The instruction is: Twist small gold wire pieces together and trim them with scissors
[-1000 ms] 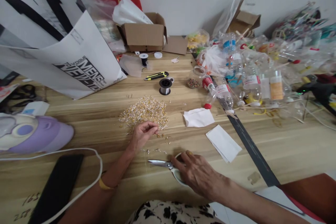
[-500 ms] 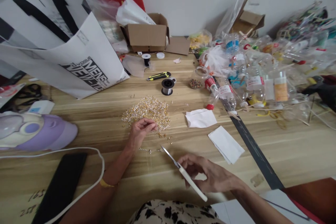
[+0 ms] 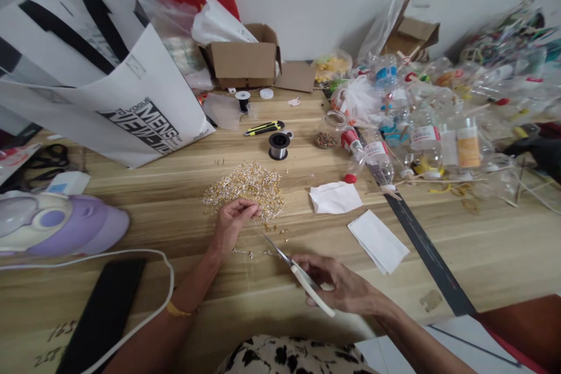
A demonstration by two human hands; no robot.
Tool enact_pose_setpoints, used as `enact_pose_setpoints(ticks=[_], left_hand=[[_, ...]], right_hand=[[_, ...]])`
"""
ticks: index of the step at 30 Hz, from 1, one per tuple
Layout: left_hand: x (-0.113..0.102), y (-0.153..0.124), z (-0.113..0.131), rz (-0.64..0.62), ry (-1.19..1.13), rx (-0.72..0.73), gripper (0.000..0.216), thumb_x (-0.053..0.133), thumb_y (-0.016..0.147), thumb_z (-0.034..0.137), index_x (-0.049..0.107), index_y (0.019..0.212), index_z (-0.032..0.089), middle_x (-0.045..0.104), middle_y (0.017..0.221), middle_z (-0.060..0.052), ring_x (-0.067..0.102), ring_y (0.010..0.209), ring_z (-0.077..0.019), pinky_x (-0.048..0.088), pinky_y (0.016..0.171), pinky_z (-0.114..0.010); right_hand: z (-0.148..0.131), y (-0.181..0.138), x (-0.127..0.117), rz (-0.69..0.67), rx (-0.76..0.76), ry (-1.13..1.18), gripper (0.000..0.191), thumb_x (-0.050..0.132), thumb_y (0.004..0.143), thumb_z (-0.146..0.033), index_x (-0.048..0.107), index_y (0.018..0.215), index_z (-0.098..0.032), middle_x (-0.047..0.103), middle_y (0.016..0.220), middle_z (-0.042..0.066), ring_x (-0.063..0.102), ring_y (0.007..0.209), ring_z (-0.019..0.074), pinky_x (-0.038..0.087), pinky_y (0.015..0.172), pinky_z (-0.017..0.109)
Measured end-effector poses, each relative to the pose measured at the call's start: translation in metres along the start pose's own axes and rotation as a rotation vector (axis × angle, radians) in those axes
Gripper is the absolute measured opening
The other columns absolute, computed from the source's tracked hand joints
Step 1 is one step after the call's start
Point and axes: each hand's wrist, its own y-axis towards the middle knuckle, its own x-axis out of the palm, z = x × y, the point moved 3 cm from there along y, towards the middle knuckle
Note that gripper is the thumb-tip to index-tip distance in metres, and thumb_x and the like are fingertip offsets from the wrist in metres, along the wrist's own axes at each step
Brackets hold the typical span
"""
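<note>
The head view showed both of the person's hands over a wood-patterned table [image 3: 210, 304], with a pile of small gold and silver beads [image 3: 245, 182] in front of them. The left hand [image 3: 234, 219] was at the near edge of the pile, its thumb and forefinger closed together at the tips; whatever might have been between them was too small to tell. A yellow band [image 3: 177, 310] circled that wrist.

The right hand [image 3: 339, 286] gripped a pair of scissors [image 3: 312, 289] by the pale handles, fingers curled around them. The blades pointed forward and to the left, their tip near the left hand but apart from it. The scissors were seen nearly edge-on, so how far the blades were spread could not be told. A short beaded strand [image 3: 251, 254] lay on the table between the two hands, nearer the person than the pile.

Beyond the pile stood a black spool [image 3: 279, 147] of wire or thread, with a yellow and black knife [image 3: 264, 128] just behind it. To the right of the spool was a clear jar [image 3: 332, 128], partly filled with beads, beside a jumble of plastic bottles [image 3: 424, 139]. Two white papers [image 3: 335, 197] [image 3: 379, 241] lay to the right of the pile.
</note>
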Motion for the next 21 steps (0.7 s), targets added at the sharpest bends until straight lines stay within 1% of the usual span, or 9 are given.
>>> enact_pose_setpoints(ticks=[3,6,8,10,14,17,21], left_hand=[[0.0,0.0,0.001,0.002,0.017,-0.006,0.017,0.074,0.065,0.03,0.067,0.071,0.015,0.068,0.063,-0.001,0.063,0.061,-0.0142,0.053,0.065,-0.027],[0.001,-0.001,0.003,-0.018,0.042,0.007,0.016,0.073,0.066,0.029,0.067,0.069,0.015,0.066,0.061,0.0,0.061,0.059,-0.0131,0.052,0.063,-0.025],[0.003,-0.001,0.004,-0.028,0.056,0.011,0.015,0.072,0.067,0.03,0.067,0.069,0.016,0.065,0.06,0.0,0.06,0.059,-0.013,0.052,0.063,-0.025],[0.003,-0.002,0.005,-0.033,0.056,0.013,0.015,0.072,0.067,0.03,0.066,0.067,0.016,0.064,0.059,0.0,0.06,0.058,-0.0134,0.052,0.062,-0.025],[0.005,-0.002,0.005,-0.058,0.052,0.009,0.016,0.071,0.067,0.03,0.064,0.064,0.016,0.064,0.058,0.0,0.06,0.058,-0.0131,0.051,0.063,-0.025],[0.005,-0.002,0.004,-0.057,0.057,-0.008,0.016,0.071,0.067,0.03,0.063,0.063,0.016,0.063,0.058,0.0,0.06,0.058,-0.0129,0.051,0.063,-0.025],[0.004,-0.002,0.002,-0.063,0.059,-0.005,0.016,0.071,0.067,0.029,0.063,0.063,0.016,0.063,0.059,0.0,0.06,0.059,-0.013,0.051,0.063,-0.025]], right_hand=[[-0.009,-0.005,-0.012,0.035,-0.045,-0.185,0.058,0.065,0.073,-0.015,0.052,0.128,-0.025,0.064,0.1,0.003,0.06,0.08,0.0157,0.051,0.071,0.03],[-0.02,-0.012,-0.02,0.002,-0.099,-0.334,0.053,0.062,0.073,-0.01,0.055,0.124,-0.023,0.064,0.111,0.005,0.061,0.094,0.0195,0.051,0.082,0.034],[-0.025,-0.016,-0.022,-0.018,-0.097,-0.395,0.058,0.061,0.073,-0.009,0.052,0.128,-0.023,0.059,0.123,0.007,0.059,0.106,0.0218,0.049,0.091,0.037],[-0.026,-0.018,-0.021,-0.037,-0.095,-0.436,0.06,0.06,0.073,-0.008,0.05,0.13,-0.023,0.057,0.127,0.008,0.058,0.111,0.0224,0.048,0.094,0.037],[-0.023,-0.02,-0.018,-0.042,-0.147,-0.527,0.061,0.061,0.074,-0.008,0.047,0.132,-0.022,0.053,0.132,0.009,0.055,0.116,0.0223,0.047,0.097,0.036],[-0.022,-0.022,-0.016,-0.035,-0.182,-0.58,0.062,0.063,0.076,-0.011,0.044,0.134,-0.024,0.048,0.137,0.009,0.053,0.119,0.0219,0.048,0.096,0.034],[-0.024,-0.023,-0.012,-0.069,-0.188,-0.621,0.064,0.063,0.076,-0.011,0.043,0.135,-0.025,0.051,0.133,0.009,0.052,0.118,0.0227,0.048,0.095,0.035]])
